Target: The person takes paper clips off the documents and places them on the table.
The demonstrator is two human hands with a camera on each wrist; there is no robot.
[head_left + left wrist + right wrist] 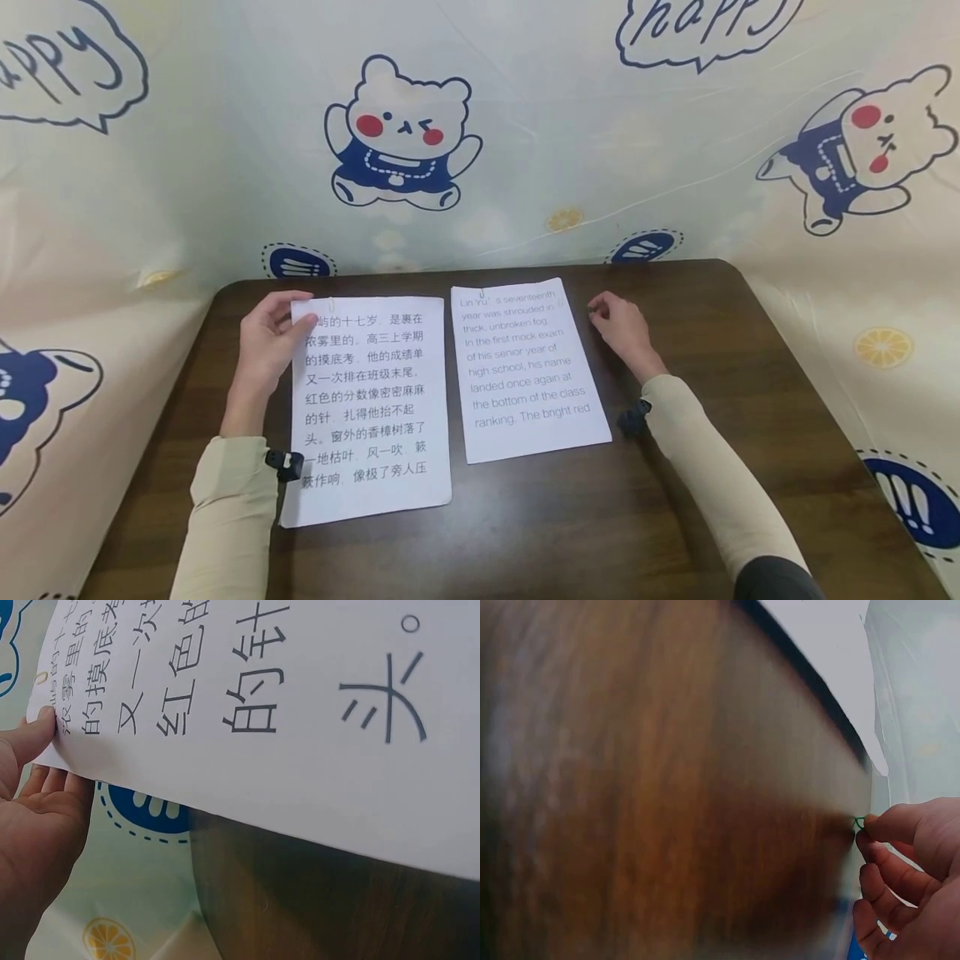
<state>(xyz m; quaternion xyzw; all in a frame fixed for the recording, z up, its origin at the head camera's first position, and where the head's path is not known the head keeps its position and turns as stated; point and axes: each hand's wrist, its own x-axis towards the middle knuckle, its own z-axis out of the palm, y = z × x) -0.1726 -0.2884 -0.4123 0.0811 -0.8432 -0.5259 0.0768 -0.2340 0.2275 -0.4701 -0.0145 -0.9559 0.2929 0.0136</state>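
Note:
My left hand (268, 343) pinches the upper left corner of a white paper sheet (367, 408) printed with Chinese text, thumb on top and fingers underneath. A yellowish paper clip (41, 677) sits on that sheet's top edge. Beside it on the right lies a smaller sheet (528, 375) with English text, with a paper clip (482, 292) on its top edge. To the right of this smaller sheet, my right hand (622, 329) holds a small green paper clip (859, 823) between thumb and index finger.
Both sheets are over a dark brown wooden table (525, 525) with rounded far corners. A pale curtain (540, 167) printed with bears and orange slices hangs behind it and at the sides. Each wrist wears a small black camera (285, 465).

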